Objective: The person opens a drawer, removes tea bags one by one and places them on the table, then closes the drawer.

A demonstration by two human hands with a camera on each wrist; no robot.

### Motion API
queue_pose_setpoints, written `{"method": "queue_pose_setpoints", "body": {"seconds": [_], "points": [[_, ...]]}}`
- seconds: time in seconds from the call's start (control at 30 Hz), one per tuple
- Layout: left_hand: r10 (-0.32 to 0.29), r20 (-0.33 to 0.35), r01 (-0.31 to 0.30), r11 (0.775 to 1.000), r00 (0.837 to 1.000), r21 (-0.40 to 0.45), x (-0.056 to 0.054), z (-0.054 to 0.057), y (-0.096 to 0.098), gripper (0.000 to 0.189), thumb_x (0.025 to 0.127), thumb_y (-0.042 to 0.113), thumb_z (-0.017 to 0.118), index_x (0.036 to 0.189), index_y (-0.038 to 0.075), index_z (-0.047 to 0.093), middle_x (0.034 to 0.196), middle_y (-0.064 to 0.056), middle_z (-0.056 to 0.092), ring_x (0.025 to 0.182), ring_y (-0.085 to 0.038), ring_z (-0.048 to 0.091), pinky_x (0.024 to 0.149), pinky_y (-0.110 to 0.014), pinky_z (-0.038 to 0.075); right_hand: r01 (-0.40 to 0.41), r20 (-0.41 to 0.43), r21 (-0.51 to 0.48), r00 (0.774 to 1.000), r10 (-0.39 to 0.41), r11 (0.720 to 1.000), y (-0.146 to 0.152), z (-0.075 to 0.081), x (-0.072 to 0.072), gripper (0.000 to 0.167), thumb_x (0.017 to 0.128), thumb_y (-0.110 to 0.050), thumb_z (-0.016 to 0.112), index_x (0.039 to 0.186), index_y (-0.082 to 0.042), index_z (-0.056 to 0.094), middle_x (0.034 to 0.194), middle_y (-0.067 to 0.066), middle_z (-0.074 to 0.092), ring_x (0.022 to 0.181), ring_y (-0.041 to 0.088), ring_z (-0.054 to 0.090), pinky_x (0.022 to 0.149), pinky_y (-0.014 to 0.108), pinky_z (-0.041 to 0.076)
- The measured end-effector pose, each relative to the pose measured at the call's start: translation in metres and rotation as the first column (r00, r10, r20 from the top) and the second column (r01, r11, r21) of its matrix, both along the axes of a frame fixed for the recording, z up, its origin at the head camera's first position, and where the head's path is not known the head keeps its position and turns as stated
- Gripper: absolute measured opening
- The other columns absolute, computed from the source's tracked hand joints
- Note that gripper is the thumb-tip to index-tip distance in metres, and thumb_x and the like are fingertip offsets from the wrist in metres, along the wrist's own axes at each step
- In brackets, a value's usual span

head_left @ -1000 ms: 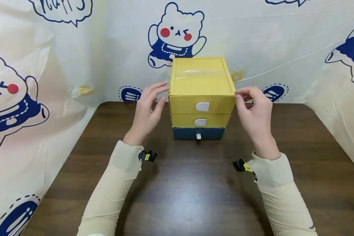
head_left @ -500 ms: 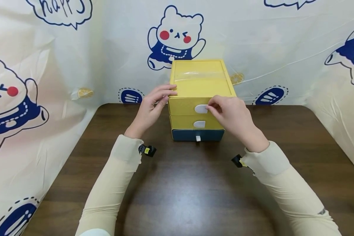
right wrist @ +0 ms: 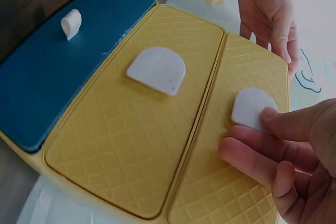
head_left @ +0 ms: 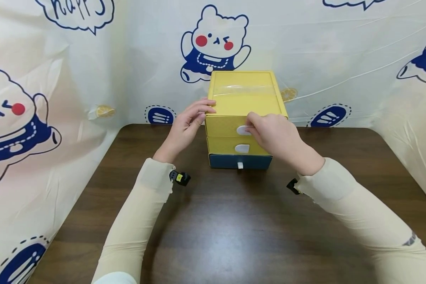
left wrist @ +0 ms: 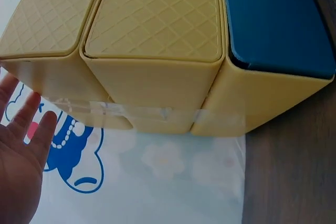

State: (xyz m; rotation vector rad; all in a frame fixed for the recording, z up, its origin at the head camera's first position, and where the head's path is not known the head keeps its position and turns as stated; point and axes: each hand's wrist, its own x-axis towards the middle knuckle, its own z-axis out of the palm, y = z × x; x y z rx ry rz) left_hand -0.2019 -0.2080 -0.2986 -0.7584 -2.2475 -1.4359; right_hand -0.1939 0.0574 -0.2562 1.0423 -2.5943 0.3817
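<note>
A yellow drawer box point(head_left: 246, 94) of three stacked drawers stands at the back of the table, its bottom drawer point(head_left: 225, 161) dark blue. My right hand point(head_left: 275, 134) pinches the white tab handle point(right wrist: 251, 107) of the top drawer between thumb and fingers; that drawer looks closed. At the box's upper left front corner, my left hand point(head_left: 186, 124) touches the edge with fairly straight fingers. The middle drawer bears a similar white tab point(right wrist: 158, 69), and a small whitish pull point(right wrist: 71, 23) sticks out of the blue drawer.
The dark wooden table point(head_left: 213, 221) stretches in front of the box. Behind and beside it hangs a white cloth point(head_left: 316, 47) printed with cartoon bears. Clear tape point(left wrist: 163, 113) runs across the side of the stacked drawers.
My right hand has moved left from the box's right edge to the top drawer's tab and now pinches it. My left hand has come in from the left to touch the box's corner.
</note>
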Motion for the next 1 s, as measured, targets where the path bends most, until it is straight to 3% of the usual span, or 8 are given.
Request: {"method": "queue_pose_setpoints", "body": {"seconds": [0.17,0.33,0.57,0.8,1.0], "points": [[-0.038,0.025,0.038,0.999,0.999,-0.014,-0.003,0.005,-0.001,0.024,0.104,0.008,0.046,0.115,0.001,0.066,0.14,-0.011,0.057,0.15,-0.018,0.032,0.123,-0.033,0.028,0.006,0.035,0.054,0.999,-0.008,0.999,0.001,0.005,0.001,0.012,0.098,-0.019,0.063,0.097,-0.007,0.062,0.068,0.008,0.064,0.055,0.024,0.053,0.048,0.032,0.044],[-0.084,0.062,0.084,0.996,0.995,0.003,-0.004,0.008,-0.003,0.022,0.104,0.006,0.045,0.114,-0.002,0.064,0.14,-0.013,0.056,0.15,-0.015,0.03,0.121,-0.036,0.033,-0.019,0.016,0.073,1.0,0.018,0.997,0.003,0.006,0.006,0.012,0.098,-0.018,0.063,0.095,-0.006,0.063,0.064,0.007,0.058,0.051,0.022,0.049,0.047,0.03,0.042],[-0.076,0.049,0.075,0.997,0.996,0.01,-0.004,0.007,0.0,0.018,0.102,0.006,0.051,0.112,-0.001,0.065,0.137,-0.013,0.057,0.149,-0.015,0.033,0.121,-0.036,0.033,-0.055,0.005,0.076,0.999,0.054,0.996,0.01,0.006,0.022,0.013,0.098,-0.019,0.063,0.095,-0.007,0.061,0.06,0.005,0.054,0.048,0.018,0.045,0.044,0.027,0.037],[-0.059,0.115,0.057,0.998,0.992,0.021,-0.004,0.012,0.001,0.018,0.102,0.009,0.053,0.113,0.002,0.065,0.14,-0.009,0.056,0.149,-0.011,0.031,0.12,-0.048,0.033,-0.097,-0.112,0.041,0.989,0.101,0.994,0.016,0.003,0.042,0.013,0.094,-0.018,0.068,0.095,-0.008,0.06,0.055,0.003,0.049,0.046,0.02,0.043,0.041,0.031,0.039],[-0.043,0.127,0.041,0.999,0.991,0.02,-0.001,0.01,0.0,0.018,0.102,0.009,0.053,0.112,0.001,0.065,0.14,-0.01,0.056,0.149,-0.011,0.031,0.119,-0.051,0.034,-0.141,-0.199,0.021,0.97,0.142,0.99,0.018,0.0,0.059,0.014,0.091,-0.018,0.072,0.092,-0.01,0.059,0.053,0.001,0.046,0.045,0.018,0.04,0.037,0.032,0.034]]}}
